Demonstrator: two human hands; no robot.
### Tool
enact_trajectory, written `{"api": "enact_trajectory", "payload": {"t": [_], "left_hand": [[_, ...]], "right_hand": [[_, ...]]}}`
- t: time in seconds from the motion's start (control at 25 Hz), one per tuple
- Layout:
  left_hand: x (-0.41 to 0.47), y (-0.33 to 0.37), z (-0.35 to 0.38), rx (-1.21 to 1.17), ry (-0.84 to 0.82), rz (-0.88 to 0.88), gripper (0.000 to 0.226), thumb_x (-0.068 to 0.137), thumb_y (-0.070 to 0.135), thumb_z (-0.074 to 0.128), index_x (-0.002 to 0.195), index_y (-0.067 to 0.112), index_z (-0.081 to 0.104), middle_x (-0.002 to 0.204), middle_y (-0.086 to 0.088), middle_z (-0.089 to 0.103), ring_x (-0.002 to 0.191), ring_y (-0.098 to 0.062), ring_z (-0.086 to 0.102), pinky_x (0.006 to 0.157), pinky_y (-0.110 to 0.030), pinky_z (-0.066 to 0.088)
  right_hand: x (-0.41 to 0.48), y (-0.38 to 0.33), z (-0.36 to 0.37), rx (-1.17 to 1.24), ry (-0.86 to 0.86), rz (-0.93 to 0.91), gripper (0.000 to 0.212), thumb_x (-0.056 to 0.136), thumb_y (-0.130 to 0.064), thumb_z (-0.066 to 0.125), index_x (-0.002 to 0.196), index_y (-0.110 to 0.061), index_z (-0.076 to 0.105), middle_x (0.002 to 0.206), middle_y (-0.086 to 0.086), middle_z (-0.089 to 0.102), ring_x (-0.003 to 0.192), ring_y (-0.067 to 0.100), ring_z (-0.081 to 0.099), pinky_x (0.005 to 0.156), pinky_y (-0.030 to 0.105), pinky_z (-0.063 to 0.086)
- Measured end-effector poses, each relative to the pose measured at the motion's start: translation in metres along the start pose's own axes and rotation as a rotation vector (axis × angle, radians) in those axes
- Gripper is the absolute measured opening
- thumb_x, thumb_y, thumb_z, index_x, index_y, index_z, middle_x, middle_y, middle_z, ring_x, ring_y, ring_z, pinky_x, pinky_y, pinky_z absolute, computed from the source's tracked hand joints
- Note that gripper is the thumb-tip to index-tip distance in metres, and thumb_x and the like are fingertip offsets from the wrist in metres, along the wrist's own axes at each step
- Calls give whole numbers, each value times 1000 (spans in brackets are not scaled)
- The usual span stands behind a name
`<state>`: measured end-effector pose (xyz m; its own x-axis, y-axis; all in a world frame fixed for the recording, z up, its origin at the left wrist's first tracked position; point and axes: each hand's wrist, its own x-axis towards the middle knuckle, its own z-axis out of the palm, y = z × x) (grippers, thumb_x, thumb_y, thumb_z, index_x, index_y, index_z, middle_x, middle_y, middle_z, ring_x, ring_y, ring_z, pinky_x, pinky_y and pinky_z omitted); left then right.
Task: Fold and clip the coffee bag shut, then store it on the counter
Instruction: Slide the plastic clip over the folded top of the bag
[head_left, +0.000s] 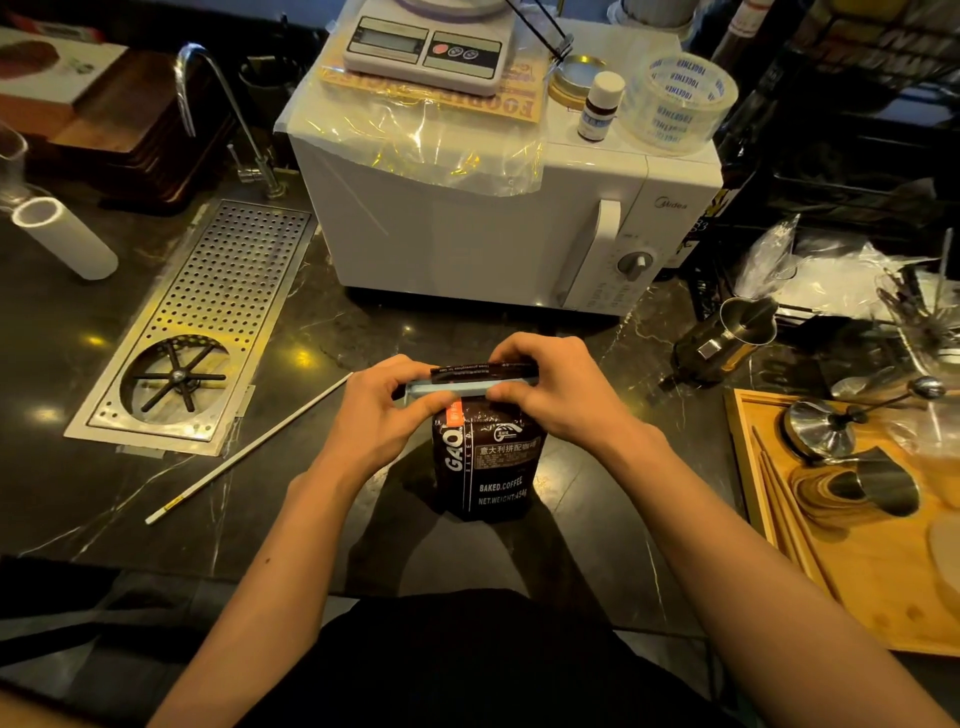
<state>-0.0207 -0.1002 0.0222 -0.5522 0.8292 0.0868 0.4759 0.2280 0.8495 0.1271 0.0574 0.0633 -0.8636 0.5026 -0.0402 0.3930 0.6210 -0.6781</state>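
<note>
Head view: 1 person, 2 bare hands, at a dark marble counter (270, 519). 1 coffee bag (483, 462), dark brown w/ white print, stands upright on the counter btwn the wrists, its top folded over. 1 pale blue clip (454, 387) lies across the fold, horizontal. Left hand (384, 410) is pinched on the clip's left end, thumb on the near side, fingers curled over the far side. Right hand (550, 389) is pinched on the clip's right end and the folded bag top, thumb tip on the clip, fingers wrapped over the top edge. Whether the clip is fully snapped shut can't be told.

Left of the left hand: 1 thin white rod (249, 447) lying diagonal on the counter, apart from the bag; beyond it 1 perforated steel drain tray (218, 312) w/ 1 round rinser opening; further left 1 white cylinder (65, 239) on its side; behind, 1 tap (223, 104).

Beyond both hands: 1 white microwave (493, 223), carrying 1 digital scale (426, 49), 1 small bottle (600, 106), 1 roll of clear tape (680, 101).

Right of the right hand: 1 metal pitcher (737, 327), then 1 wooden tray (857, 587) w/ metal tools, count unclear.
</note>
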Motion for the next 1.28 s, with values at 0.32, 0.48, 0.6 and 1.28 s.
{"api": "enact_trajectory", "payload": {"t": [0.32,0.48,0.6,1.28], "left_hand": [[-6,-1,4,-74,36,-37,18,80,19,78,97,22,74,87,3,68,83,-13,63,74,-26,49],[-8,-1,7,-192,85,-156,20,75,14,81,94,16,74,90,2,71,85,-14,69,76,-30,56],[-16,3,15,-401,175,-308,22,71,6,83,87,14,70,86,4,70,78,-2,69,74,-25,59],[-19,14,5,-349,82,-237,32,84,17,73,113,28,66,110,5,67,106,-9,64,95,-34,55]], "right_hand": [[-16,17,8,283,172,91,26,72,-14,84,88,-23,65,85,-12,66,83,7,63,76,20,49],[-20,18,12,454,205,145,31,70,-10,85,90,-21,64,88,-5,70,85,9,69,72,16,53],[-26,24,11,578,205,185,28,75,-5,81,95,-16,64,91,2,73,87,13,71,73,24,58],[-33,21,17,615,240,139,21,88,-9,69,105,-21,65,101,1,69,96,13,67,78,23,56]]}}
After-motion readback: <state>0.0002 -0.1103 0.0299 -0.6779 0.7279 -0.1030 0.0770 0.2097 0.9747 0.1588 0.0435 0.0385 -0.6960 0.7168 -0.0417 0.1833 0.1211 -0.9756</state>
